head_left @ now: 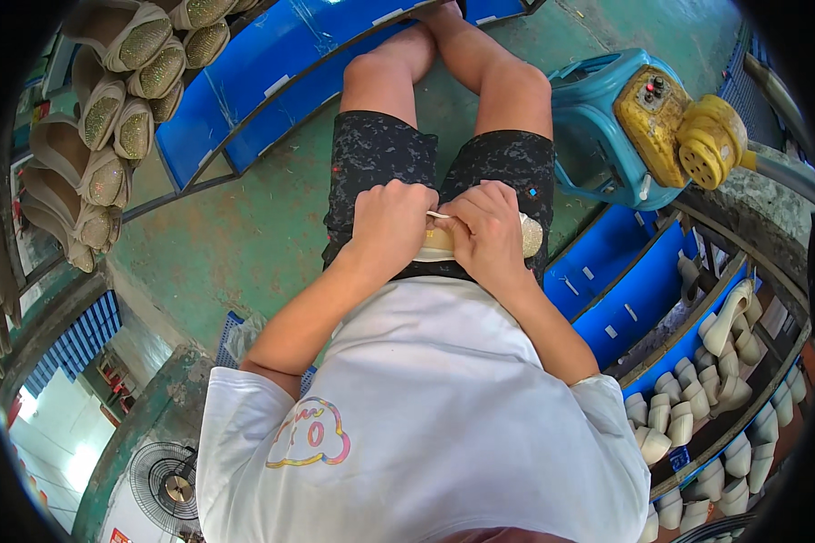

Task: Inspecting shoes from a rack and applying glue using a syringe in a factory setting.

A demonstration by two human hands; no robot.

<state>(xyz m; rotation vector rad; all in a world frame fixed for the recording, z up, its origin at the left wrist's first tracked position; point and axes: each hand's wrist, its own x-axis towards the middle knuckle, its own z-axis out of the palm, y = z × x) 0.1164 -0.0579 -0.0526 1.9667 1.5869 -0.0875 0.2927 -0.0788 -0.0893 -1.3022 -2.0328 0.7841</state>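
A beige flat shoe with a glittery gold toe [532,237] lies across my lap, toe to the right. My left hand [390,220] is closed at its heel end, fingers curled in. My right hand [492,230] wraps over the middle of the shoe, with its thumb bent down by the opening. Between the fingertips of both hands shows a thin whitish strip [438,214]; I cannot tell whether it is part of the shoe's edge or a separate piece. The fingers hide most of the shoe's upper.
Similar glittery shoes [145,45] are stacked on a rack at upper left. Blue shelving [272,90] runs ahead of my legs. To the right stand a blue plastic stool [580,109] with a yellow machine head [652,118], and shelves of white shoe forms [697,398]. A fan [167,487] is lower left.
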